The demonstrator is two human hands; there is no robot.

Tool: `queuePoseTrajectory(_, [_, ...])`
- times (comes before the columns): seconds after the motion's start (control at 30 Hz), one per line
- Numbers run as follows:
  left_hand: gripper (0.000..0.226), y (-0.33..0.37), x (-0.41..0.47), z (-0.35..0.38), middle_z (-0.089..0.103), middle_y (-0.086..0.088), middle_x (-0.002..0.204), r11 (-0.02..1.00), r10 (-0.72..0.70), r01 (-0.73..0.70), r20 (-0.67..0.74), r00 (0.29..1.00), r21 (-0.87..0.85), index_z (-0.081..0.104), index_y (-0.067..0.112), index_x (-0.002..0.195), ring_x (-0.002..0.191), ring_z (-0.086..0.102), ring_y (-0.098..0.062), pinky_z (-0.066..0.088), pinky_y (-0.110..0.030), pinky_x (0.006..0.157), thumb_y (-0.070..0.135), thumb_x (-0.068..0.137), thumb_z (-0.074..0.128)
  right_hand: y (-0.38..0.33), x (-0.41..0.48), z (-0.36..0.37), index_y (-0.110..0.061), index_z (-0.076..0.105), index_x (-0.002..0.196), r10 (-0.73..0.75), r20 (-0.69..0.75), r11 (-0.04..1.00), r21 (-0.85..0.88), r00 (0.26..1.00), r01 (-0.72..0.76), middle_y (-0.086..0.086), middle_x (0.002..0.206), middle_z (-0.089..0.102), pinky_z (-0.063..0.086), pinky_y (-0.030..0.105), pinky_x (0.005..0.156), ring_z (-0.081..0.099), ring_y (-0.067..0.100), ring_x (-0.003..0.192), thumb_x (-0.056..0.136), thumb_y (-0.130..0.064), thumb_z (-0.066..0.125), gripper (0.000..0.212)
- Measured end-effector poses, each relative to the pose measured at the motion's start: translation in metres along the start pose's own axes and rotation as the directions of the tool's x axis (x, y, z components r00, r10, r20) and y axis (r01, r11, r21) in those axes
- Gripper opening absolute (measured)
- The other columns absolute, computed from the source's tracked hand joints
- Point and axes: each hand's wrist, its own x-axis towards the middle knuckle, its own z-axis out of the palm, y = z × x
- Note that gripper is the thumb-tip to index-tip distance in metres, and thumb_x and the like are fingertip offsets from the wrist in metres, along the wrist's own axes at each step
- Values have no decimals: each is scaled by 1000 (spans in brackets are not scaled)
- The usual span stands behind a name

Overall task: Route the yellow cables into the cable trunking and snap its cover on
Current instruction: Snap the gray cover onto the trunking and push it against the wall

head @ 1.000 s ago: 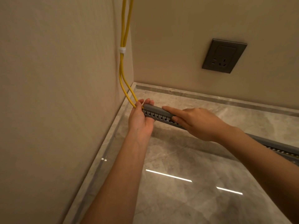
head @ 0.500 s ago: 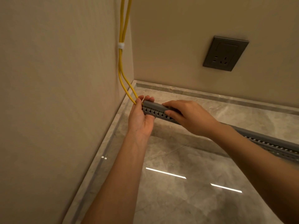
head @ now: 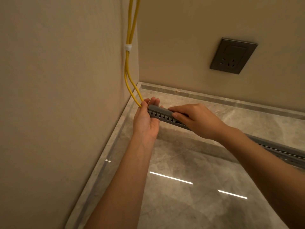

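Beige matt walls [head: 66, 80] meet in a corner over a glossy grey stone floor [head: 189, 204], with a dark socket [head: 233, 55] on the far wall. Two yellow cables [head: 127, 68] drop down the corner through a white clip [head: 127, 47] and bend into the end of the cable trunking [head: 160, 116], a long grey plastic channel with keyhole slots that is held off the floor and runs away to the right. The left hand [head: 146, 120] is closed around that end, thumb against the cables. The right hand [head: 196, 119] pinches just beside it, fingers on the smooth cover [head: 158, 108], thumb on the slotted side. The trunking looks light and rigid but springy along its length, so it is best held near the point being pressed. The cables look rubbery and likely to spring back.
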Motion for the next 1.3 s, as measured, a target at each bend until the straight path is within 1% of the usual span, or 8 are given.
queuePoseTrajectory(0.17, [28,1,2,3,49,-4,67,1000,0,0,-62,998,-9,51,9,76,59,51,-14,47,-30,68,18,99,39,-7,-2,-3,-22,59,118,-20,17,993,-112,1000,22,4,95,69,51,41,66,60,21,78,95,-36,42,32])
queuePoseTrajectory(0.27, [28,2,4,6,45,-3,65,1000,-6,5,-75,997,-20,50,9,76,58,46,-14,46,-31,76,18,99,39,-18,-3,-2,-20,57,120,-68,-46,972,-229,997,56,1,109,62,52,37,66,57,20,92,86,-42,55,41])
queuePoseTrajectory(0.33, [28,2,5,9,44,-3,64,1000,0,-2,-84,996,-17,50,9,76,58,45,-14,44,-31,74,17,100,38,-26,-2,4,-17,55,119,-59,-60,942,-334,996,35,2,109,59,50,36,65,53,22,97,82,-35,62,42])
queuePoseTrajectory(0.43, [29,1,4,9,43,-3,64,1000,-1,1,-108,994,1,49,9,75,57,43,-14,43,-27,64,17,100,37,-36,1,15,-13,56,108,-31,-146,892,-451,989,-39,4,99,59,44,33,55,54,22,87,82,-18,61,27])
queuePoseTrajectory(0.57, [24,2,-1,6,45,-3,66,1000,-21,23,-129,991,17,51,8,77,58,45,-13,45,-27,60,17,98,43,-39,5,25,-9,59,86,-17,-264,887,-448,964,-107,7,78,61,30,29,44,55,25,66,74,-4,64,14])
queuePoseTrajectory(0.73, [10,-12,-12,-3,54,-7,77,972,66,-28,-157,985,234,51,3,96,79,56,-19,50,-29,66,6,89,57,-42,2,30,-6,63,77,-26,-309,898,-425,951,-113,9,62,60,24,23,41,55,28,51,54,2,75,28])
queuePoseTrajectory(0.9, [25,-30,-23,9,61,-8,66,947,152,-27,-372,916,320,56,5,68,61,63,-21,55,-33,58,20,85,67,-40,-1,34,-8,61,72,-35,-308,886,-449,951,-113,6,61,60,23,22,42,55,23,50,57,-6,78,23])
queuePoseTrajectory(1.3, [39,-44,-18,2,57,-1,57,789,406,-144,-330,852,598,53,10,57,57,58,-20,52,-36,65,30,90,52,-41,0,34,-10,62,63,-96,-325,882,-466,941,-71,4,54,59,26,21,38,53,20,44,59,-3,75,15])
